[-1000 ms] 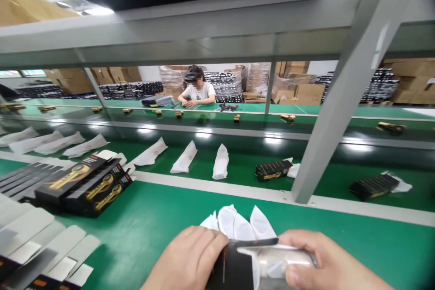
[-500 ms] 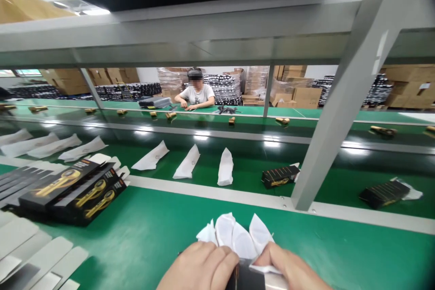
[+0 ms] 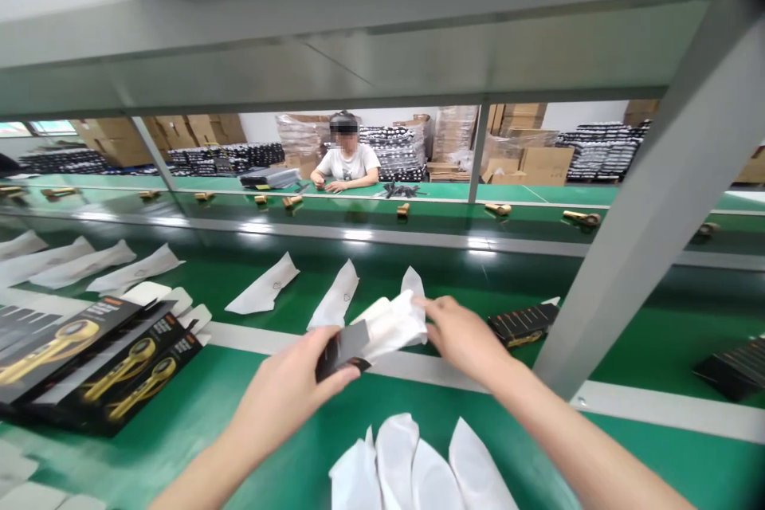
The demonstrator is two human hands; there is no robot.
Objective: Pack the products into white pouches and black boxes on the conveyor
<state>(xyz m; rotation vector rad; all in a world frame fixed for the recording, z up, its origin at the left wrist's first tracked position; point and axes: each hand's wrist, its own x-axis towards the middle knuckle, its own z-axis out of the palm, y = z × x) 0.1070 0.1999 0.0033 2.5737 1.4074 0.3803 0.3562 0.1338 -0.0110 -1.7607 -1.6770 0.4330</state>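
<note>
From far away, I have my left hand [image 3: 290,378] wrapped around a small black box [image 3: 350,344], with thumb and fingers holding it tight. The box is tilted, up above the metal strip [image 3: 472,377] at the edge of the green table [image 3: 299,466]. A white pouch [image 3: 388,327] sticks out of its open end. My right hand [image 3: 463,335] has its fingers at the pouch's tip; I can't tell if they pinch it. More white pouches [image 3: 430,482] lie nearby.

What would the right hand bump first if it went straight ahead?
The right hand would probably meet the white packet sticking out of the black box; the two seem to touch, though depth is unclear.
</note>
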